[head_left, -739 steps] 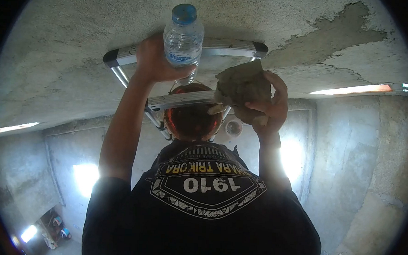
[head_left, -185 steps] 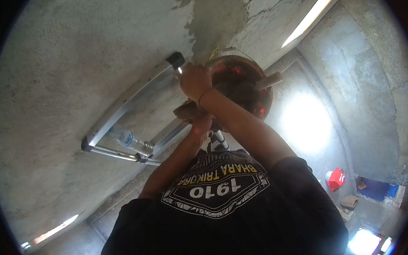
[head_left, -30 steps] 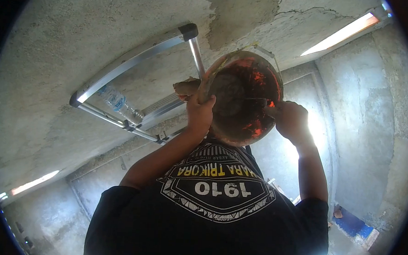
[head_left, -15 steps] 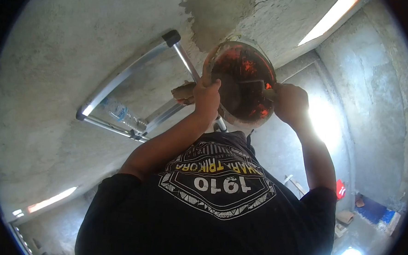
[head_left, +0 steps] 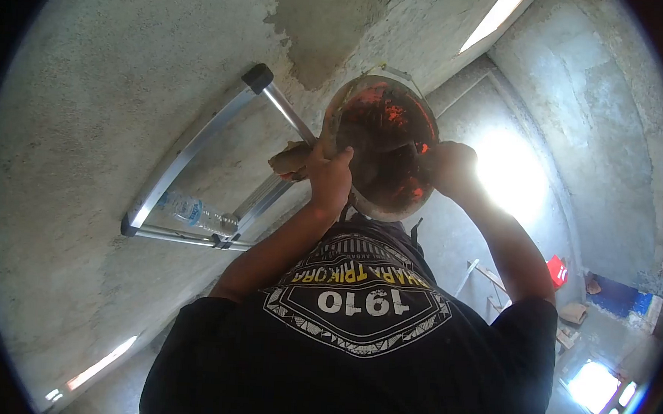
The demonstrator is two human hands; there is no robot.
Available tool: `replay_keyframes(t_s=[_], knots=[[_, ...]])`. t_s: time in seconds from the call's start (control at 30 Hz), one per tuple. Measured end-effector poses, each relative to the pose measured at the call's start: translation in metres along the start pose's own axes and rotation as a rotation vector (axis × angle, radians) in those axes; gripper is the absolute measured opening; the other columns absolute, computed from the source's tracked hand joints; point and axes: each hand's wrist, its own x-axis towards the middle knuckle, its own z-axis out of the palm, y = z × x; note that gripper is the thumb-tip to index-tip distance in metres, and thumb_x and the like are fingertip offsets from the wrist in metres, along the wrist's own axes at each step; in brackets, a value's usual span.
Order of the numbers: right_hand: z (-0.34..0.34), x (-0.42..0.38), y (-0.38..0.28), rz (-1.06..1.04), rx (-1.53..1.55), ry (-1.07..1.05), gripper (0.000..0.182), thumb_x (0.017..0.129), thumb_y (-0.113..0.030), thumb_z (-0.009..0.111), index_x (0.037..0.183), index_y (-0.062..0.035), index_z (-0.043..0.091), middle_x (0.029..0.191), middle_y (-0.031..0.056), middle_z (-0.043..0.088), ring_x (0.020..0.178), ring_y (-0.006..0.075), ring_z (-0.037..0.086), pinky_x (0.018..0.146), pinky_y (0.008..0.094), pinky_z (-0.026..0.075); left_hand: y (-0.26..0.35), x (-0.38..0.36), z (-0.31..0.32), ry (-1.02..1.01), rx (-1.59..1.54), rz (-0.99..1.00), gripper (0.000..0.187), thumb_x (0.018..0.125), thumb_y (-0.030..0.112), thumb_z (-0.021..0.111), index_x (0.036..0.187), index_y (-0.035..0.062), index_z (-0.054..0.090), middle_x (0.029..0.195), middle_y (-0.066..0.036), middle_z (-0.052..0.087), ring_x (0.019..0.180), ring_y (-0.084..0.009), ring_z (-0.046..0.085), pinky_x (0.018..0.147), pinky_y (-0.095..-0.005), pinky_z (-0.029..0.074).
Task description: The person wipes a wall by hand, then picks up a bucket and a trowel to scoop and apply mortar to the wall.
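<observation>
My left hand [head_left: 329, 178] is closed at the near-left side of a mortar-smeared bucket [head_left: 332, 132], its thumb over the rim. Against the same hand, a mortar-crusted, board-like piece [head_left: 290, 161] sticks out to the left. The bucket is tipped so its inside faces me, dark with orange-red patches. My right hand [head_left: 453, 170] is closed at the bucket's right rim around the handle of a trowel [head_left: 408, 152]. The trowel's metal part reaches into the dark inside, where its blade is hard to make out.
An aluminium ladder [head_left: 188, 151] stands at the left, with a clear plastic bottle [head_left: 200, 213] lying across its frame. Rough plastered wall [head_left: 89, 119] fills the left, with a damp patch [head_left: 322, 26] above. A red object [head_left: 557, 271] and a blue panel [head_left: 623, 299] are low at right.
The whole view has shifted slightly. My right hand has moved a little with the trowel, whose handle and shank show less now. My left hand keeps its grip on the bucket.
</observation>
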Motion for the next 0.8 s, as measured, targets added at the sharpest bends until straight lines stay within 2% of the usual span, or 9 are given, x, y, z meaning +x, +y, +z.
replay_keyframes(t_s=[0.07, 0.13, 0.23, 0.5, 0.57, 0.63, 0.7, 0.77, 0.8], knots=[[0.009, -0.009, 0.006, 0.001, -0.035, -0.106, 0.009, 0.076, -0.015, 0.063, 0.078, -0.0143, 0.072, 0.077, 0.0114, 0.067, 0.079, 0.0293, 0.068, 0.068, 0.0412, 0.055, -0.010, 0.001, -0.005, -0.042, 0.210, 0.094, 0.036, 0.086, 0.000, 0.062, 0.122, -0.0034, 0.056, 0.109, -0.008, 0.064, 0.098, -0.0157, 0.060, 0.089, -0.0282, 0.046], [0.024, -0.021, 0.011, -0.060, 0.067, 0.065, 0.015, 0.076, -0.013, 0.061, 0.083, -0.0201, 0.072, 0.075, 0.0095, 0.066, 0.078, 0.0283, 0.068, 0.068, 0.0401, 0.054, -0.017, 0.001, -0.006, -0.038, 0.166, 0.093, 0.034, 0.087, 0.001, 0.062, 0.120, -0.0033, 0.056, 0.108, -0.008, 0.064, 0.097, -0.0155, 0.060, 0.089, -0.0284, 0.046], [0.007, -0.043, -0.007, -0.042, 0.115, 0.097, 0.022, 0.075, -0.011, 0.060, 0.090, -0.0220, 0.072, 0.075, 0.0091, 0.066, 0.078, 0.0283, 0.067, 0.068, 0.0400, 0.054, -0.010, 0.001, -0.002, -0.023, 0.108, 0.141, 0.031, 0.088, 0.002, 0.062, 0.118, -0.0033, 0.057, 0.107, -0.007, 0.065, 0.096, -0.0151, 0.061, 0.088, -0.0286, 0.046], [-0.003, -0.055, -0.026, -0.052, 0.130, -0.122, 0.032, 0.073, -0.008, 0.058, 0.098, -0.0239, 0.072, 0.078, 0.0086, 0.067, 0.079, 0.0282, 0.066, 0.067, 0.0411, 0.053, -0.008, -0.006, -0.001, -0.087, 0.215, 0.099, 0.037, 0.088, 0.003, 0.061, 0.125, -0.0040, 0.054, 0.112, -0.008, 0.064, 0.101, -0.0154, 0.059, 0.093, -0.0280, 0.044], [-0.005, -0.052, -0.019, -0.145, 0.164, 0.040, 0.028, 0.076, -0.011, 0.059, 0.099, -0.0209, 0.072, 0.078, 0.0088, 0.067, 0.078, 0.0287, 0.066, 0.067, 0.0422, 0.053, -0.006, -0.002, -0.001, -0.230, 0.206, 0.234, 0.058, 0.083, -0.003, 0.060, 0.139, -0.0031, 0.043, 0.131, -0.016, 0.055, 0.123, -0.0233, 0.051, 0.104, -0.0317, 0.037], [0.009, -0.041, -0.015, -0.057, 0.278, 0.124, 0.027, 0.079, -0.014, 0.060, 0.104, -0.0206, 0.070, 0.080, 0.0094, 0.065, 0.078, 0.0297, 0.065, 0.067, 0.0440, 0.053, 0.002, 0.002, 0.002, -0.252, 0.275, 0.306, 0.059, 0.083, -0.003, 0.061, 0.139, -0.0031, 0.043, 0.131, -0.016, 0.056, 0.122, -0.0231, 0.052, 0.104, -0.0315, 0.038], [0.015, -0.031, -0.022, 0.000, 0.299, 0.374, 0.031, 0.081, -0.018, 0.061, 0.111, -0.0208, 0.067, 0.086, 0.0109, 0.066, 0.077, 0.0314, 0.065, 0.067, 0.0455, 0.053, 0.012, 0.007, 0.004, -0.284, 0.347, 0.380, 0.059, 0.082, -0.003, 0.062, 0.139, -0.0030, 0.044, 0.130, -0.015, 0.057, 0.121, -0.0228, 0.053, 0.103, -0.0312, 0.038], [0.014, -0.026, -0.030, 0.056, 0.307, 0.376, 0.034, 0.082, -0.018, 0.060, 0.115, -0.0217, 0.065, 0.089, 0.0125, 0.067, 0.077, 0.0325, 0.065, 0.067, 0.0451, 0.053, 0.022, 0.019, 0.005, -0.339, 0.242, 0.293, 0.060, 0.081, -0.003, 0.063, 0.139, -0.0028, 0.044, 0.129, -0.016, 0.057, 0.119, -0.0225, 0.054, 0.102, -0.0310, 0.038], [0.016, -0.023, -0.030, 0.106, 0.267, 0.316, 0.034, 0.085, -0.012, 0.055, 0.117, -0.0172, 0.064, 0.094, 0.0101, 0.068, 0.082, 0.0298, 0.065, 0.071, 0.0413, 0.053, 0.026, 0.025, 0.005, -0.350, 0.246, 0.300, 0.060, 0.081, -0.003, 0.063, 0.139, -0.0028, 0.044, 0.129, -0.016, 0.057, 0.119, -0.0225, 0.054, 0.102, -0.0310, 0.038]])
